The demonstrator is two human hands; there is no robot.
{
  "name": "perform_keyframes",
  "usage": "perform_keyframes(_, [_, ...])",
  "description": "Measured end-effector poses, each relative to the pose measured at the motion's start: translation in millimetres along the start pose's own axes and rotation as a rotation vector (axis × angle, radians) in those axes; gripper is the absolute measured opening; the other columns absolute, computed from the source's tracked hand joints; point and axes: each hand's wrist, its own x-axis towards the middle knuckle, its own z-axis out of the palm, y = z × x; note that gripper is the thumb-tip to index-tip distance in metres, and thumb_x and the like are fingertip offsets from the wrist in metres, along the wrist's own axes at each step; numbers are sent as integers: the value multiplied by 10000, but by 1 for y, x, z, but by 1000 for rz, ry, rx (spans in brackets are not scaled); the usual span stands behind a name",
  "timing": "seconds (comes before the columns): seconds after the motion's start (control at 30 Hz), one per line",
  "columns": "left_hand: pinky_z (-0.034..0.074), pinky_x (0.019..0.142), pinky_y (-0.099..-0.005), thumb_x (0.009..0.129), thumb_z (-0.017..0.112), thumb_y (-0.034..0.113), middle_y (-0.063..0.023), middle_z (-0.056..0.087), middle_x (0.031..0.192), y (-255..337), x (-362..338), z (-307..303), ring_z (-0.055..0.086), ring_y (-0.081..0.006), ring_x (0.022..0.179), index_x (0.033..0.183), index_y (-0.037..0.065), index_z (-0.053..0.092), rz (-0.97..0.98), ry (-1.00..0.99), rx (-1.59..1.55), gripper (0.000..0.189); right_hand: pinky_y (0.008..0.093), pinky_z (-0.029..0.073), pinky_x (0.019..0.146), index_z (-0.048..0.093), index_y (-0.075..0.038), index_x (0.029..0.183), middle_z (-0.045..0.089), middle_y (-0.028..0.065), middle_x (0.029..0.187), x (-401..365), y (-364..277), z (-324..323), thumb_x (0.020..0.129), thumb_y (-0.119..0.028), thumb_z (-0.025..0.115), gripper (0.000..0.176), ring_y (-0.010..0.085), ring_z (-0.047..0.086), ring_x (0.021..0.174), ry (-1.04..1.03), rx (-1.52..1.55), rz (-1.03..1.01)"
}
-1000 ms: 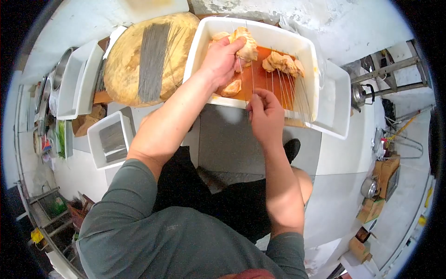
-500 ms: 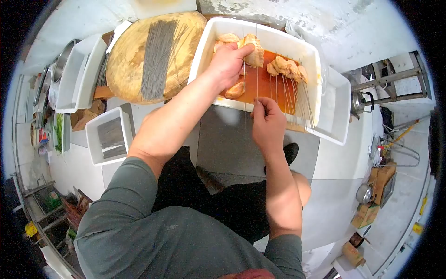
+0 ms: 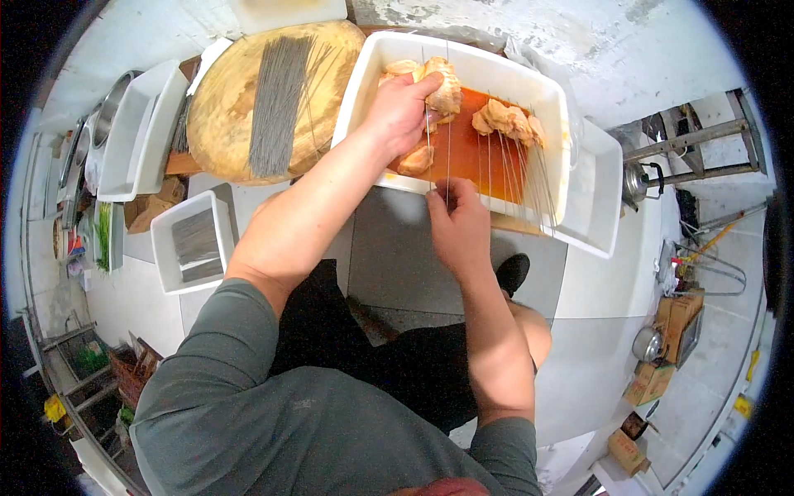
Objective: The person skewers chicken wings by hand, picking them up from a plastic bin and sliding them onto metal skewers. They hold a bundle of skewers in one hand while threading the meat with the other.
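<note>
Head view: the left hand [image 3: 400,112] closes round a piece of meat [image 3: 444,87] above the white tub [image 3: 556,178], two skewers [image 3: 449,157] running through or beside it. Down at the tub's near rim, the right hand [image 3: 456,217] pinches the skewers' lower ends, fingers nearly together. Skewered meat [image 3: 506,121] lies to the right, over red liquid [image 3: 470,169].

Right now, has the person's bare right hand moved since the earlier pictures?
Yes. Judged against the white rectangular tub, the right hand has shifted left and slightly nearer the person's body.
</note>
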Motion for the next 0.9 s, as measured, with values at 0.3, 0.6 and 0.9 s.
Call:
perform_keyframes(0.3, [506,731,-317,918,579,133,-63,639,982,0,0,-2,627,-178,854,1038,32,560,-46,19,59,158,369,493,673,623,26,926,659,179,781,3,2,2,896,-192,553,231,297,643,707,-59,110,151])
perform_keyframes(0.6, [473,586,-237,917,576,124,-63,625,919,-6,2,-4,618,-141,806,1015,42,544,-71,25,61,132,346,490,656,618,23,930,663,151,751,8,6,1,907,-207,557,239,234,638,687,-71,201,183])
perform_keyframes(0.9, [478,554,-212,933,561,143,-60,608,828,18,5,-7,566,-114,656,970,5,568,-74,35,154,143,282,476,629,585,28,1074,628,75,738,1,3,-22,904,-179,579,268,140,583,651,-26,287,203])
